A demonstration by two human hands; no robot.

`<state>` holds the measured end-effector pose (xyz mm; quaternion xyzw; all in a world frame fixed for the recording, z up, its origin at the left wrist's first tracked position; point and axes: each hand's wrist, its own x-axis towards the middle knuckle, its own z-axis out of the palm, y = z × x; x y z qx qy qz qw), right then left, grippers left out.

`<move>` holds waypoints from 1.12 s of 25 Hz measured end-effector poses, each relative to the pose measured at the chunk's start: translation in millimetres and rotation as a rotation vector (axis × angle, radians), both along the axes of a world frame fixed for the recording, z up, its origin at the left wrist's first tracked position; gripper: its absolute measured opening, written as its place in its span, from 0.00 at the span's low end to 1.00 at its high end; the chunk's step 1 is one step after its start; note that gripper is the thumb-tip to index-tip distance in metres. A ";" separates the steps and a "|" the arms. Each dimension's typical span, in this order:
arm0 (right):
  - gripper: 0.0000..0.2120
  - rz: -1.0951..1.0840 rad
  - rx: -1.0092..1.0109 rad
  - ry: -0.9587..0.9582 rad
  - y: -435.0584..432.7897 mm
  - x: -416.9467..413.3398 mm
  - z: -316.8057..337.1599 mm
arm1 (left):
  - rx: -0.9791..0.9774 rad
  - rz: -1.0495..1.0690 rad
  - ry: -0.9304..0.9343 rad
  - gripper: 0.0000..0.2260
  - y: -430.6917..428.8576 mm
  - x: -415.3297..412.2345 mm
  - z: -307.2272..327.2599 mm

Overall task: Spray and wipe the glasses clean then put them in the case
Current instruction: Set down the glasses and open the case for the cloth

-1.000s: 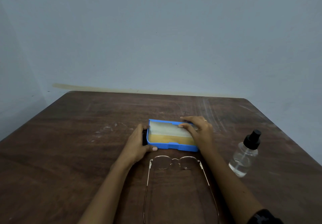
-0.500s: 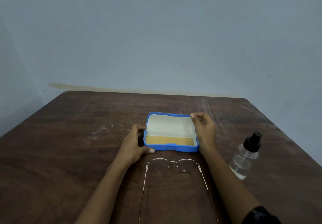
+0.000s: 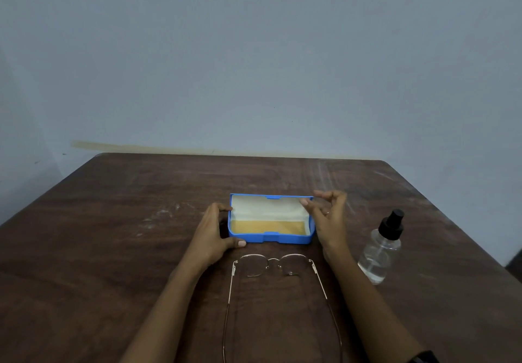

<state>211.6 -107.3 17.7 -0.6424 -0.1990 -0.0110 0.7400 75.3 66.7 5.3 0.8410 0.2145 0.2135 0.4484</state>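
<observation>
Blue plastic glasses case (image 3: 271, 239), open, between both hands: left hand (image 3: 210, 234) grips its end; right hand (image 3: 329, 221) has curled fingers (image 3: 306, 203) at the lid corner, grip unclear.

Blue case (image 3: 271, 239), yellow cloth (image 3: 267, 226), black-capped clear bottle (image 3: 381, 252), brown table (image 3: 113, 249)

Left grip (image 3: 210, 235) clasps the case (image 3: 271, 239); right grip (image 3: 329, 218) hovers, fingers loosely bent, holding nothing.
</observation>
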 end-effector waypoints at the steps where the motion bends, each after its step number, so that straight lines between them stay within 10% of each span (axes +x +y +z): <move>1: 0.15 -0.023 -0.058 -0.038 -3.0 -3.7 0.8 | 0.008 0.001 -0.003 0.29 -0.2 -0.4 0.2; 8: 0.08 -0.022 -0.909 -0.208 -8.6 -7.0 9.3 | -0.001 0.001 -0.013 0.29 -0.2 -0.5 -0.3; 14: 0.07 0.043 -1.185 -0.161 -1.3 -3.8 25.7 | -0.011 -0.007 -0.049 0.30 0.2 0.6 -0.8; 28: 0.09 -0.116 -1.053 -0.133 2.2 -16.7 21.7 | -0.017 -0.010 -0.047 0.31 0.2 1.2 -1.9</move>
